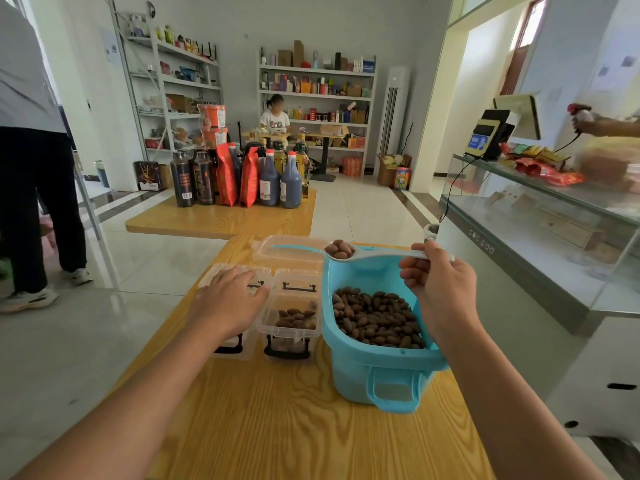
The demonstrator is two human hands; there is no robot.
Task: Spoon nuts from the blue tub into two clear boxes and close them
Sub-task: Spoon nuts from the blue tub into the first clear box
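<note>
We hold the spoon (377, 253) in our right hand (440, 282), fingers curled round its handle, above the far rim of the blue tub (381, 372). The spoon's bowl carries a small heap of nuts (340, 250) and hangs just past the tub's far left corner, over the edge of a clear lid (291, 252) that lies flat on the desk (294, 427) behind the boxes.

The tub stands near the desk's right edge, with a handle on its near wall and a layer of brown nuts covering its bottom.

Two clear boxes sit side by side just left of the tub. The right box (291, 317) touches or nearly touches the tub's wall; it is open and has a few nuts in its bottom, and black clips show at its near and far ends. Our left hand (232, 296) rests flat on the left box (228, 306), fingers straight and spread, gripping nothing. That hand and forearm hide most of the left box, so we cannot tell what is inside.

Beyond our desk stands another wooden table (221, 220) with bottles (270, 181) and red bags (227, 174).
</note>
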